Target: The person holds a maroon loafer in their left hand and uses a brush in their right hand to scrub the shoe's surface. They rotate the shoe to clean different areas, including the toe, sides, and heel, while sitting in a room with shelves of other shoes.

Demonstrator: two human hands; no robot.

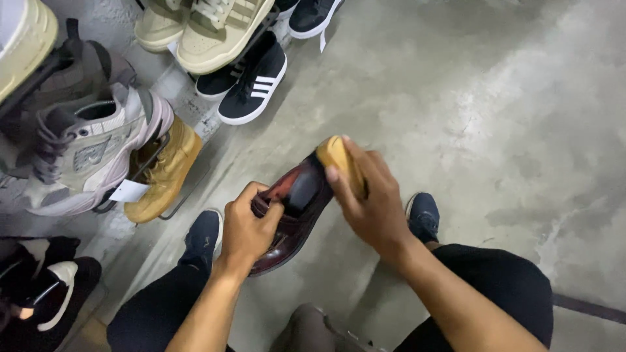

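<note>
Bare concrete floor (495,98) here, with a shoe rack (153,163) along the left edge. We've got a dark red leather shoe (297,208) held up over the floor between our knees, its long axis running from lower left up to the toe at upper right. Our left hand (248,228) has its fingers curled tight around the heel end. Our right hand (372,195) comes in from the right, fingers wrapped over a tan brush (339,160) pressed on the toe. Sneakers (251,81) sit well apart, upper left.
</note>
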